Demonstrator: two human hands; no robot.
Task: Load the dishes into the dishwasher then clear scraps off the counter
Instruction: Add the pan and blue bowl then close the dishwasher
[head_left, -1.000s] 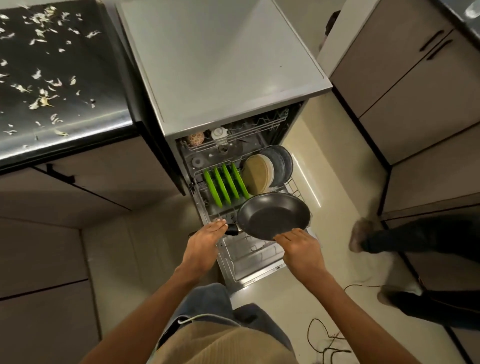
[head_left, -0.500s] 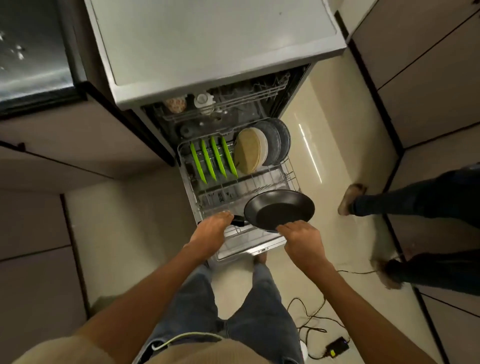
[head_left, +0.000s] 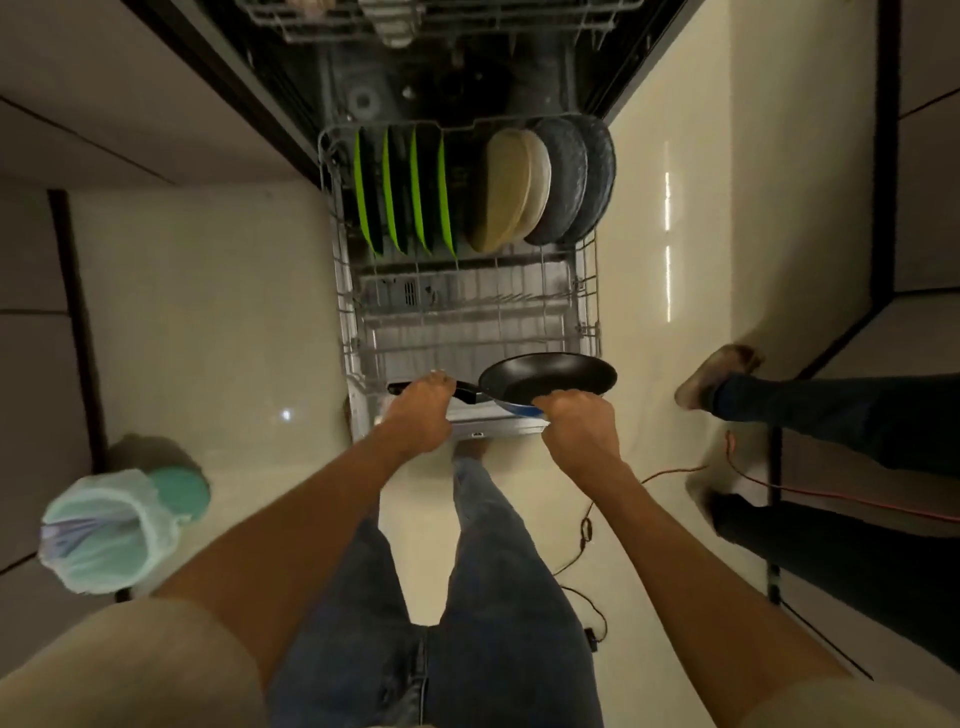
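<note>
1. Head view: our left hand (head_left: 422, 415) grips the handle of the pan (head_left: 549, 382), and our right hand (head_left: 574, 420) grips its near rim at 6 o'clock. The pan hovers over the front edge of the rack (head_left: 467, 332).
2. We should tip it upright and slot it in the empty tines, well short of the plates (head_left: 511, 192) at 12 o'clock.

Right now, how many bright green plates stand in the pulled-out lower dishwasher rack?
4, upright side by side at the rack's far left: bright green plates and. The round beige and grey plates sit to their right; none seem hidden.
</note>
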